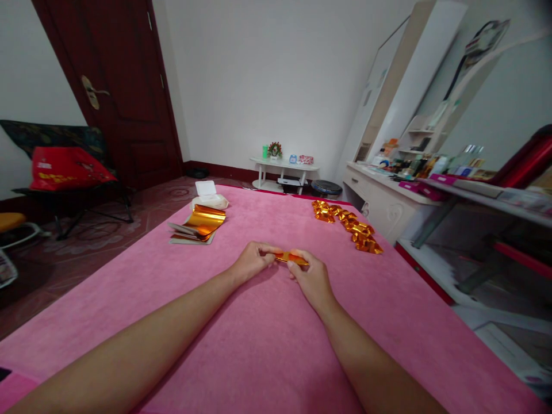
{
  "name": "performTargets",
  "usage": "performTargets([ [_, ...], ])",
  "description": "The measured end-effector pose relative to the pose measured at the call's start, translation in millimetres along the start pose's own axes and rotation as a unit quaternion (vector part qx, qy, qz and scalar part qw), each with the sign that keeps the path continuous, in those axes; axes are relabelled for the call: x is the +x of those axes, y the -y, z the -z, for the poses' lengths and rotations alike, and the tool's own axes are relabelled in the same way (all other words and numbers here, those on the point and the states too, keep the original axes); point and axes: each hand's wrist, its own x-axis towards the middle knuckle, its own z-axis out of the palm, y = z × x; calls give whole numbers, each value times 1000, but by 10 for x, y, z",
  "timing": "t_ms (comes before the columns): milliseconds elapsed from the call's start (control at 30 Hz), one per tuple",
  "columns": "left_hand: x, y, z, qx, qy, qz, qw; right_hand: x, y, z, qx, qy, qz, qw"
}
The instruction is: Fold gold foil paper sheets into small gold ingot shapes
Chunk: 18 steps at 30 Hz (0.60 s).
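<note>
Bed w/ pink cover (pixel 259 345) fills the view. Far left on it: stack of gold foil sheets (pixel 202 221), top one curled, white wipes pack (pixel 210 198) touching behind, lid up. Far right edge: row of folded gold pieces (pixel 349 225). Mid-bed: left hand (pixel 252 261) & right hand (pixel 310 279) rest on cover, pinching gold strip (pixel 291 258).

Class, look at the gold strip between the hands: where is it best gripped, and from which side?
Grip the gold strip at its two short ends, one from each side, as the left hand and right hand do. It is long, narrow and lies crosswise, so fingertip pinches at the ends probably leave its middle free.
</note>
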Motion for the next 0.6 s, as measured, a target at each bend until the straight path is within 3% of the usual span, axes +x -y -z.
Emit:
performTargets([
  [333, -22, -19, -48, -12, 13, -21, 1000, 4, -8, -1, -24, 4, 19, 1000],
  [600, -33, -18, -54, 40, 1, -16, 999, 4, -54, -27, -73, -19, 41, 996],
])
